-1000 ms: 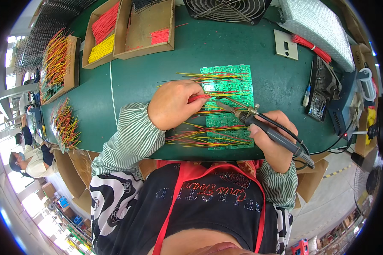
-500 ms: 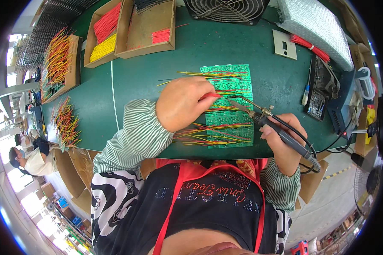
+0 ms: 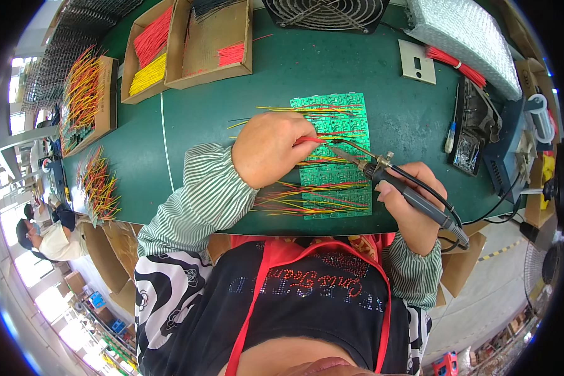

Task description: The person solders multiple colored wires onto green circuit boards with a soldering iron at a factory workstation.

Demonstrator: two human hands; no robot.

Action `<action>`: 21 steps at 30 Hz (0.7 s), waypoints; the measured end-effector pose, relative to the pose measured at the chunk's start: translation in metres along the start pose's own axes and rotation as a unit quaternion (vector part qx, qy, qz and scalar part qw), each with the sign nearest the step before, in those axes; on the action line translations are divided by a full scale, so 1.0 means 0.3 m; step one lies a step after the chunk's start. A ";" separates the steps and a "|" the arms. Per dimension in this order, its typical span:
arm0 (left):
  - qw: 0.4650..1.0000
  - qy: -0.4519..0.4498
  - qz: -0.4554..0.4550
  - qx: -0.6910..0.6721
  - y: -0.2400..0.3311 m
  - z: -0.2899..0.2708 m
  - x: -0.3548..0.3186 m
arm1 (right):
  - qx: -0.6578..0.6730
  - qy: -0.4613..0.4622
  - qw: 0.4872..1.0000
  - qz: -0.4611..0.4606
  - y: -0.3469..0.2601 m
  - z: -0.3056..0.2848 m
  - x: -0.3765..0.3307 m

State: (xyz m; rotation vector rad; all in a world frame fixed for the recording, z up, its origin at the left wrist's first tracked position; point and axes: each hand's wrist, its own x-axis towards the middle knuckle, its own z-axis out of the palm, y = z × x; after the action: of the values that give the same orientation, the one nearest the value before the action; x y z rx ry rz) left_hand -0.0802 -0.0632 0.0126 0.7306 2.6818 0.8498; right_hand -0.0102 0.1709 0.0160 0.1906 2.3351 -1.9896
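A green circuit board panel (image 3: 338, 171) lies on the dark green bench in front of me, with rows of red, yellow and black wires across it. My left hand (image 3: 272, 150) rests over its left side, closed on several red wires (image 3: 308, 140) whose ends reach the board's middle. In my right hand (image 3: 413, 200) is a grey soldering iron (image 3: 413, 195), gripped like a pen. Its tip points left at the red wire ends, with a thin feed tube (image 3: 357, 148) curving to the same spot. Whether tip and wire touch is too small to tell.
Cardboard trays of red and yellow wires (image 3: 148, 72) stand at the back left, near wired boards (image 3: 83, 100). A black fan (image 3: 326, 14) is at the back. On the right are a switch plate (image 3: 417, 61), a black tool tray (image 3: 467, 135) and a blue soldering station (image 3: 504, 166).
The iron's tip and my right hand have shifted slightly left. My left hand keeps its hold on the red wires, and the whole view has moved a little.
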 end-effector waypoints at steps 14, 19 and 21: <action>0.997 0.063 0.023 0.022 0.027 -0.058 0.002 | -0.008 0.029 1.000 0.007 -0.017 -0.052 -0.026; 0.996 0.046 0.063 0.030 0.044 0.012 0.028 | 0.007 0.038 0.999 0.020 -0.016 -0.067 -0.029; 0.998 0.025 0.057 0.019 0.042 0.024 0.040 | 0.016 0.039 0.999 0.027 -0.016 -0.069 -0.027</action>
State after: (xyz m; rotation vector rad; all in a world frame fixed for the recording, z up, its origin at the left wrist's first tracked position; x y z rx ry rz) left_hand -0.0828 -0.0446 0.0134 0.8899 2.7302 0.8571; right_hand -0.0022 0.1903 0.0251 0.3361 2.3183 -2.0300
